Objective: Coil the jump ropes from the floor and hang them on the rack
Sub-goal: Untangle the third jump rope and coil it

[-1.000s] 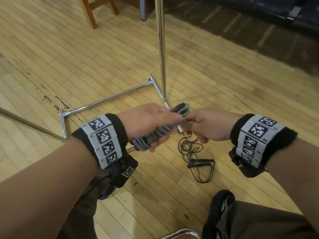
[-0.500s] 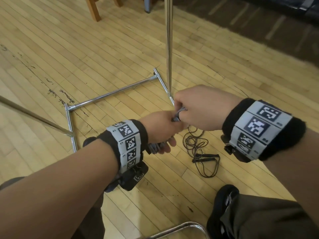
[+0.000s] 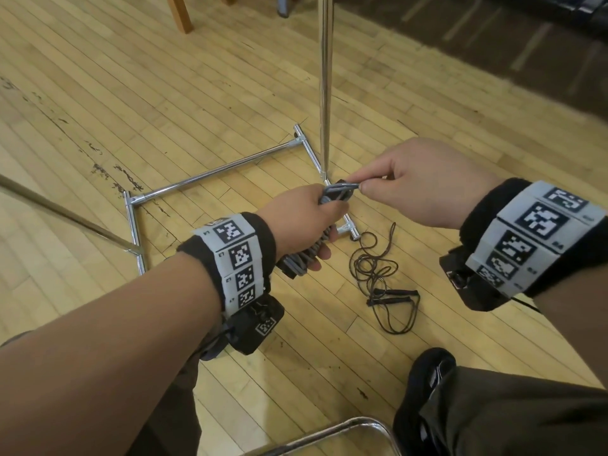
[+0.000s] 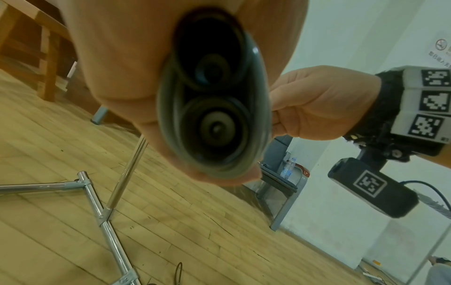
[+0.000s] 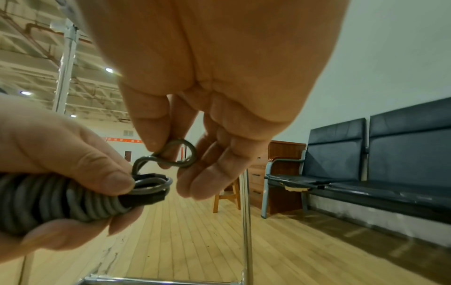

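Observation:
My left hand (image 3: pixel 304 222) grips a grey jump rope (image 3: pixel 304 258) wound tightly round its two black handles; the handle butts (image 4: pixel 212 108) fill the left wrist view. My right hand (image 3: pixel 411 185) pinches a small loop of that rope (image 5: pixel 182 154) between thumb and forefinger just past the bundle's top end (image 5: pixel 149 185). A second, thin dark jump rope (image 3: pixel 375 271) lies loosely tangled on the wooden floor below my hands, its black handles (image 3: pixel 393 296) side by side. The chrome rack's upright pole (image 3: pixel 325 83) rises just behind my hands.
The rack's base tubes (image 3: pixel 210 174) lie on the floor to the left and under my hands. A slanted bar (image 3: pixel 65 215) crosses the far left. My shoe (image 3: pixel 427 383) is at the bottom right, a chrome chair edge (image 3: pixel 329 432) below. Black bench seats (image 5: pixel 390 164) line the wall.
My right hand has drawn back to the right from on top of the bundle, pulling out a small loop of the grey rope. The left hand has kept its grip and risen slightly.

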`<action>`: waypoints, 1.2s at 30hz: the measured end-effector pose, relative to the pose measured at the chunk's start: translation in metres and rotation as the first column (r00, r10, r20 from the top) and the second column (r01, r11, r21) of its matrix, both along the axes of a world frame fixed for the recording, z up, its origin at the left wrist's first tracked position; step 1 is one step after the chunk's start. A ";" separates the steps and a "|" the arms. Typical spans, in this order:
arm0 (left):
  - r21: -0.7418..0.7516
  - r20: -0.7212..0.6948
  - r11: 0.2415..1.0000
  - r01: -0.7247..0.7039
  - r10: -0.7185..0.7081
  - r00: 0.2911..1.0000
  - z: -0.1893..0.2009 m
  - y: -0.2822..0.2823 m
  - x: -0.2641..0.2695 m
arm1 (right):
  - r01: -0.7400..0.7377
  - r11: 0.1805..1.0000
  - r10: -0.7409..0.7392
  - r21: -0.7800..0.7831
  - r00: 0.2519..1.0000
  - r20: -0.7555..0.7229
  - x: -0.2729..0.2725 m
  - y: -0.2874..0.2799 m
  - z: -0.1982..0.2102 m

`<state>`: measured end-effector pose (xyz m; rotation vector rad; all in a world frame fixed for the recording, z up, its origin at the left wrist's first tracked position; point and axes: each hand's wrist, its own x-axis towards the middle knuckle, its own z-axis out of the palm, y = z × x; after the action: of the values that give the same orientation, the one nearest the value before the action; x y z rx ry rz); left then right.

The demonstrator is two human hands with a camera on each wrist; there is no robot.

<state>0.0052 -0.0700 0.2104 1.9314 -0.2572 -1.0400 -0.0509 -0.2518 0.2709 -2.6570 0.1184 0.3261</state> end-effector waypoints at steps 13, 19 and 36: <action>0.005 0.005 1.000 0.014 -0.014 1.000 0.000 -0.003 0.000 | 0.111 0.977 -0.135 0.179 0.982 0.129 0.004 0.001 -0.006; -0.064 -0.046 0.996 -0.070 0.067 0.997 -0.001 0.003 0.004 | -0.038 0.996 0.049 -0.082 0.990 0.131 0.009 0.003 -0.004; 0.007 0.107 0.999 -0.035 0.034 0.994 0.003 0.009 0.001 | -0.150 0.974 0.135 -0.173 0.986 -0.094 0.020 0.011 -0.015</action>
<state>0.0067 -0.0609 0.2134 1.9957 -0.2782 -0.9184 -0.0312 -0.2408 0.2560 -2.8379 -0.0191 0.4930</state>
